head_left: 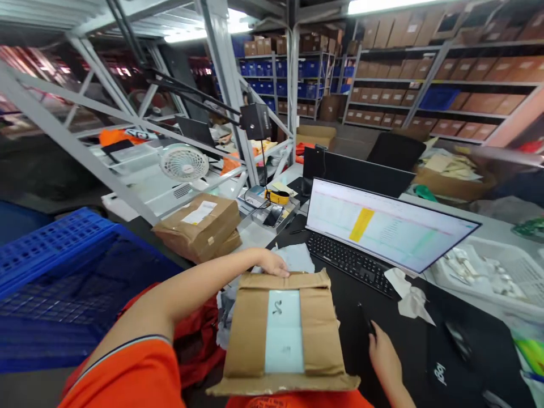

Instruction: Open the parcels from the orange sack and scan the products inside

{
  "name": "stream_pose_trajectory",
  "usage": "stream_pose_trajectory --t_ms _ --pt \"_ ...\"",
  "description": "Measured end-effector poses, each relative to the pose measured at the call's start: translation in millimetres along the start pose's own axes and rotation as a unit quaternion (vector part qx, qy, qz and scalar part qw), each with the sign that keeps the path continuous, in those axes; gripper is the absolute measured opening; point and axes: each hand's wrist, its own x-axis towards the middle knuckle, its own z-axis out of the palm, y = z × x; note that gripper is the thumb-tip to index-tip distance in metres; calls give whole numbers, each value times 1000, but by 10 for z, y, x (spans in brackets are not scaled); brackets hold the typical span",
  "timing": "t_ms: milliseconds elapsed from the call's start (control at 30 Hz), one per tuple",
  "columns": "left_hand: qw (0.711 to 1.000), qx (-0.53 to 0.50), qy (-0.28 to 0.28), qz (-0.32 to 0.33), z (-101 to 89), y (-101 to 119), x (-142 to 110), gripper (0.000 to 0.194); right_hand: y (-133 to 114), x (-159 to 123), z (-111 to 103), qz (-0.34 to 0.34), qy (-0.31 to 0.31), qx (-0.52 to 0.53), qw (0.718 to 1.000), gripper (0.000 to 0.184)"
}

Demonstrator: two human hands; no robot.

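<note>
A brown cardboard box (323, 334) is in front of me, tilted toward my body at the near edge of the desk. A pale blue strip (284, 340) with dark marks shows down its middle, between two brown panels. My left hand (274, 264) is closed on the far edge of the box, its fingertips partly hidden behind the cardboard. To the right of the box, my right hand (386, 358) grips a slim black pen-like tool (364, 317) just above the black desk mat (408, 340). The tool's exact kind cannot be made out.
A monitor (391, 221) and black keyboard (348, 260) stand beyond the box. Crumpled paper (410, 297) and a mouse (458, 340) lie to the right. Taped cartons (199, 226) and a blue crate (85, 272) are at left. A white basket (522, 266) holds small items.
</note>
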Motion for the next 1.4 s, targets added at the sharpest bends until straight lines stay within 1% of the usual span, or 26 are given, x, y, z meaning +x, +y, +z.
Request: stream_pose_trajectory --t_ms 67,100,133,167,200,267,333,367,400,433,500,567,633,667,767,833,900,933,1033,1100,1167,1267,1300,1333,1367,1400 --pt "999 -10 -41 9 -25 22 -72 42 -52 -18 110 -31 19 -11 999 41" --pt "999 -14 -50 7 -57 39 -116 39 -94 6 136 -48 30 -18 998 42" --pt "999 -13 -40 -4 -94 63 -168 38 -138 47 146 -67 39 -27 997 43" --pt "1000 -2 -12 -23 -128 93 -227 37 -178 98 143 -87 44 -40 994 44" --pt "998 18 30 -46 -152 131 -295 38 -210 152 132 -105 47 -53 992 44" --pt "984 79 134 -84 -142 220 -447 41 -242 254 92 -130 44 -77 988 41" --pt "958 145 226 -101 -35 314 -602 48 -234 328 49 -133 35 -89 986 37" --pt "944 174 258 -109 52 355 -671 57 -218 355 33 -127 31 -91 987 35" --pt "932 199 279 -122 153 390 -732 69 -195 377 20 -119 28 -93 988 34" --pt "923 216 287 -138 264 419 -783 79 -165 399 10 -108 25 -95 989 34" --pt "917 225 281 -170 484 458 -861 89 -70 451 -15 -80 21 -102 991 35" --pt "912 218 283 -204 673 464 -925 87 95 518 -75 -30 29 -116 992 36" --pt "900 207 307 -228 814 414 -998 83 348 588 -197 44 55 -139 988 40" --pt "897 199 323 -227 868 363 -1044 82 506 617 -281 88 74 -152 982 44" --pt "899 158 367 -181 976 127 -1216 81 1038 640 -557 195 125 -182 956 57" --pt "900 124 390 -153 1007 -28 -1340 75 1371 597 -688 227 131 -190 946 61" --pt "896 76 412 -148 993 -103 -1449 70 1651 534 -732 230 121 -194 946 61" --pt "893 42 423 -149 966 -98 -1492 68 1770 504 -723 225 120 -196 947 61" --pt "878 -94 436 -172 821 65 -1563 58 2048 456 -623 211 145 -199 946 62" --pt "863 -163 436 -199 710 226 -1566 51 2168 457 -544 206 165 -190 946 60" --pt "849 -188 440 -225 627 355 -1553 48 2240 467 -480 203 183 -181 945 57" --pt "838 -209 442 -242 588 418 -1553 40 2305 467 -412 199 211 -186 939 53" --pt "829 -230 446 -248 597 399 -1564 36 2326 464 -395 197 215 -191 937 52" --pt "811 -260 458 -255 617 362 -1580 32 2347 461 -380 195 217 -197 936 51" --pt "785 -297 475 -264 646 308 -1600 31 2370 459 -367 195 217 -204 935 49" --pt "753 -337 494 -276 685 240 -1622 32 2391 457 -356 195 217 -210 933 48"
